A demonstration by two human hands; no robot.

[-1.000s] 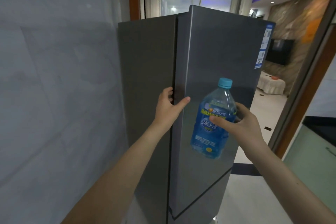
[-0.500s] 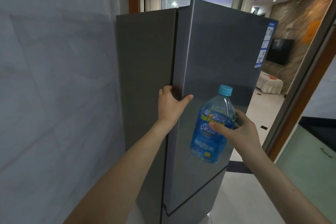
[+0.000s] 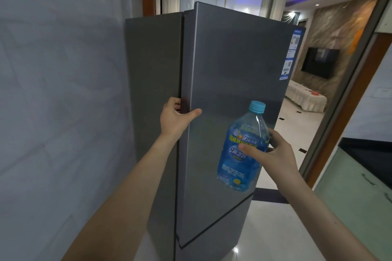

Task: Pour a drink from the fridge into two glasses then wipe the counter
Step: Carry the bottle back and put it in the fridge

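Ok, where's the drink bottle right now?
In the head view the blue bottle is right of centre, capped and gripped by the right hand in front of the fridge door, whose edge the left hand holds.

Wall television [image 3: 319, 62] above a covered bench [image 3: 305, 99]

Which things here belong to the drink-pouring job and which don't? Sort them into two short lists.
Part of the job:
- blue drink bottle, capped, held by the right hand
- fridge door, its edge gripped by the left hand
- counter at far right

Not part of it:
- television in the next room
- covered table below it
- energy label on the fridge
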